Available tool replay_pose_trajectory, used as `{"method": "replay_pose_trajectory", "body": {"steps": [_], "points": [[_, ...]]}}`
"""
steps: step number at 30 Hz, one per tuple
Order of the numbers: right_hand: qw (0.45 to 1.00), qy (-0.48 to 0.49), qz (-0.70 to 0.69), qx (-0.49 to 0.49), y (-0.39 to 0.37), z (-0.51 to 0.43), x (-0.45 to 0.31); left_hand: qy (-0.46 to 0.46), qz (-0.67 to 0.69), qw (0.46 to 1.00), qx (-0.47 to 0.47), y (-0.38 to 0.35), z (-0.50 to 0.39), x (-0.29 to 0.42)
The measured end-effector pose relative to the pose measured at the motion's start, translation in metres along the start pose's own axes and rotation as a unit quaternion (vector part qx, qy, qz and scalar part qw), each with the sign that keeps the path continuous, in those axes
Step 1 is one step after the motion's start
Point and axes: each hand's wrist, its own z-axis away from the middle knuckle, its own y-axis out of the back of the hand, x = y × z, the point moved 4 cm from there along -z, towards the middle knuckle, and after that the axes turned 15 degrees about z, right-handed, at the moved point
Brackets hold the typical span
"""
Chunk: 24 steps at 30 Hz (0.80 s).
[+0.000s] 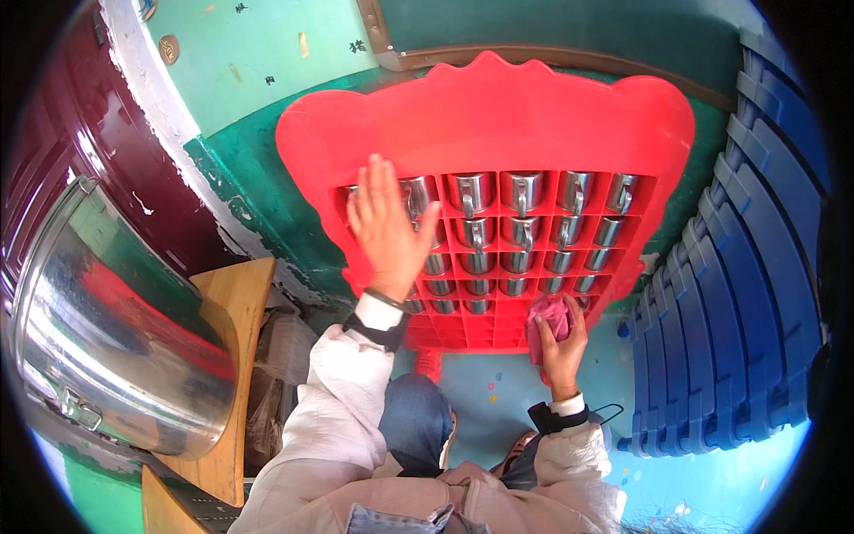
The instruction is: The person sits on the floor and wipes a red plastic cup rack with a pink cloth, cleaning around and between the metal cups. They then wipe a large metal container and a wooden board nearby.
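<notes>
A red plastic cup rack (pixel 487 127) stands before me, its small compartments holding several stainless steel mugs (pixel 522 190). The lower compartments hold no visible mugs. My left hand (pixel 387 230) is raised over the upper left compartments with its fingers spread and nothing in it, hiding some mugs behind it; whether it touches the rack I cannot tell. A crumpled pink cloth (pixel 550 324) is gripped in my right hand (pixel 566 347), at the lower right of the rack. The cloth covers a few compartments there.
At left, a large stainless steel pot (pixel 127 320) sits on a wooden stand (pixel 237 374), with plastic-wrapped items (pixel 283 347) beside it. Stacked blue plastic cots (pixel 727 320) rise at right. Behind the rack is a green wall (pixel 267 167) with a dark board (pixel 560 33).
</notes>
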Motion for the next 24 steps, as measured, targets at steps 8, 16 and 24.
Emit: {"method": "replay_pose_trajectory", "body": {"steps": [8, 16, 24], "points": [[1.000, -0.015, 0.002, -0.016, -0.002, 0.003, 0.005, -0.057, 0.038, 0.998, 0.015, -0.007, 0.002, 0.016], [0.999, -0.021, -0.005, -0.023, -0.007, 0.004, 0.001, -0.089, 0.099, 0.991, -0.028, -0.018, 0.009, 0.045], [1.000, -0.011, 0.013, -0.019, -0.005, 0.006, 0.005, -0.119, 0.067, 0.991, -0.003, 0.006, -0.038, 0.039]]}}
